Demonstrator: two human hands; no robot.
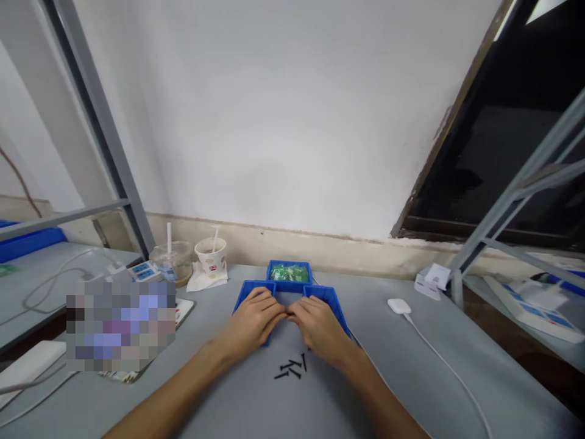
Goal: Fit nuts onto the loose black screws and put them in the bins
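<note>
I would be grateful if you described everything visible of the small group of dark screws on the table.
The dark screws look like black metal: slender shafts, some seemingly with a wider head. Roughly five lie loosely on the grey table, pointing different ways, a few close enough that they seem to touch or cross. They are nearer the camera than the left hand and right hand, and neither touches them. Any threading is too small to make out.

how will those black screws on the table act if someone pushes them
The black screws look stiff, judging by their straight, thin shanks. Being narrow with wider heads, they'd probably roll in arcs. Lying bunched together, they may nudge one another.
</note>
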